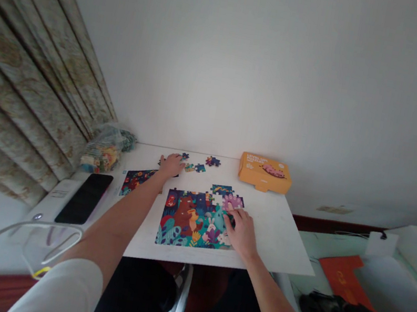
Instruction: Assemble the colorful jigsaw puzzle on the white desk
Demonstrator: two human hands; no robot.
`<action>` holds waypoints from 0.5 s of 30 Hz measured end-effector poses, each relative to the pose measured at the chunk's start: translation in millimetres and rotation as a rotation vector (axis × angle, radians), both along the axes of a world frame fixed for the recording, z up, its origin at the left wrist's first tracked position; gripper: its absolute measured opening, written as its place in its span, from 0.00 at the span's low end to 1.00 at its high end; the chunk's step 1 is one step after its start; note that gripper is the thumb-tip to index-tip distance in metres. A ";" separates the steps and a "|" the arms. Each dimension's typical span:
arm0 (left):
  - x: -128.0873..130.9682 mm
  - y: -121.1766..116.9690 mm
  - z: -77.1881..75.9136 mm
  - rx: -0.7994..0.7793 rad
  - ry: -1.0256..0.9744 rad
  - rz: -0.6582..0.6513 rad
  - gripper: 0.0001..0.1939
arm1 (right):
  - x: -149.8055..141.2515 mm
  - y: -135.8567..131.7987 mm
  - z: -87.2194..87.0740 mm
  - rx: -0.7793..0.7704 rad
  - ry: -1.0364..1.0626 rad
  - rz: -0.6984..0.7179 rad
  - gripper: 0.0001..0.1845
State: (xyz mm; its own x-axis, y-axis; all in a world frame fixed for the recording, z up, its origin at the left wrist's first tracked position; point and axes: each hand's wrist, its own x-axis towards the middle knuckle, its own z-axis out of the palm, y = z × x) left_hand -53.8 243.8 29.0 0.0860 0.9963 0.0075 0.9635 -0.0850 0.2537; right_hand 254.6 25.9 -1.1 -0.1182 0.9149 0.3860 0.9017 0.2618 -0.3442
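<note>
A partly assembled jigsaw puzzle with a brown bear and other animals lies in front of me on the white table. My right hand rests on its right edge, thumb and forefinger apart; a dark patch shows between them, too small to make out. At the far left, my left hand reaches over loose puzzle pieces with its fingers spread, partly covering them. Further loose pieces lie just right of it, and a joined cluster sits near the wall. Under my left forearm is a printed puzzle picture, partly hidden.
An orange puzzle box stands at the table's back right. On the left are a black phone, a clear plastic bag and a white cable. Curtains hang at left; a white wall closes off the back.
</note>
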 end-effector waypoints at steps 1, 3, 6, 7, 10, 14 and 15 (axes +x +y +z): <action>4.0 1.8 -0.5 0.005 -0.006 0.000 0.22 | -0.1 -0.1 0.3 -0.006 0.001 0.000 0.15; 10.3 5.5 -0.5 0.019 -0.018 0.025 0.21 | -0.3 -0.2 0.6 -0.012 0.005 0.002 0.14; 17.0 12.4 1.3 0.022 -0.044 0.067 0.21 | -0.6 -0.5 0.5 -0.011 0.008 -0.004 0.13; 19.0 15.4 2.1 0.017 -0.055 0.081 0.20 | -0.8 -0.5 0.6 -0.012 0.006 -0.006 0.12; 24.8 25.5 4.3 0.000 -0.088 0.130 0.20 | -1.0 -0.6 1.3 -0.019 0.005 -0.010 0.12; 28.7 35.0 6.7 -0.013 -0.132 0.185 0.25 | -0.9 -0.4 2.8 -0.019 0.004 -0.016 0.11; 28.6 35.4 7.7 -0.005 -0.153 0.187 0.25 | -0.9 -0.3 3.0 -0.019 0.002 -0.018 0.11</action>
State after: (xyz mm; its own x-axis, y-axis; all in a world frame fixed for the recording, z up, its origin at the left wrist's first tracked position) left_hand -25.2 279.2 36.7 -0.1022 0.9948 0.0010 0.9127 0.0933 0.3979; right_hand 253.8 25.7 1.9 -0.1011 0.9241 0.3686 0.9055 0.2389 -0.3506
